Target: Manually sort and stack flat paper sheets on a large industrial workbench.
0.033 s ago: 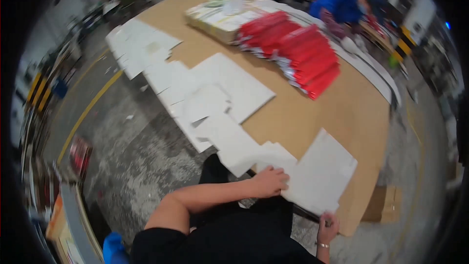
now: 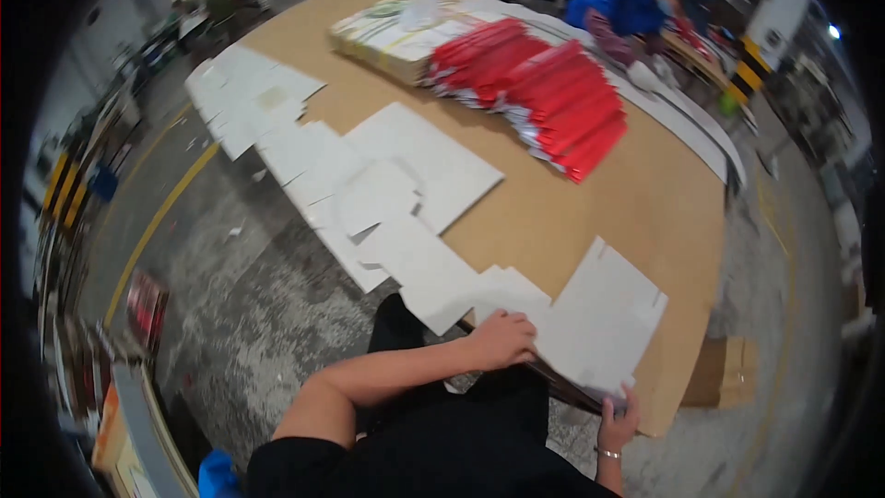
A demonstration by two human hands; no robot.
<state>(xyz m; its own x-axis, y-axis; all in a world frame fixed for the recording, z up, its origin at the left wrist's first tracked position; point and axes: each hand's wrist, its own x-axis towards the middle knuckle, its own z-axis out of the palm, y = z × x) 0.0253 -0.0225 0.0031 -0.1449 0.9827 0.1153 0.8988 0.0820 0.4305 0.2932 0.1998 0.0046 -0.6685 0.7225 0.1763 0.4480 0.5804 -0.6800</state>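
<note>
**Inspector A:** White flat card blank [image 2: 604,318], die-cut, lies on the near right corner of the brown worktable [image 2: 645,194], its near edge overhanging the table's rim. Confirm hand positions.

**Inspector B:** Left hand [image 2: 502,339] rests palm down on the blank's left edge, fingers curled loosely over the card. Right hand [image 2: 618,420] sits at the blank's near edge, fingers hooked up over it, pinching the card where it juts past the table. A bracelet shows on that wrist.

**Inspector A:** Adjacent stock?

**Inspector B:** More white blanks [image 2: 369,194] run in an overlapping row along the table's left edge, from just beside the left hand to the far left. A fanned stack of red sheets [image 2: 544,97] lies at the far centre, touching a pale bundled stack [image 2: 387,32] to its left.

**Inspector A:** Other personnel?

**Inspector B:** One person in a blue top [image 2: 622,0] bends over the far right end of the table, well apart from these hands. A flattened brown carton [image 2: 724,373] lies on the floor, just right of the near corner.
</note>
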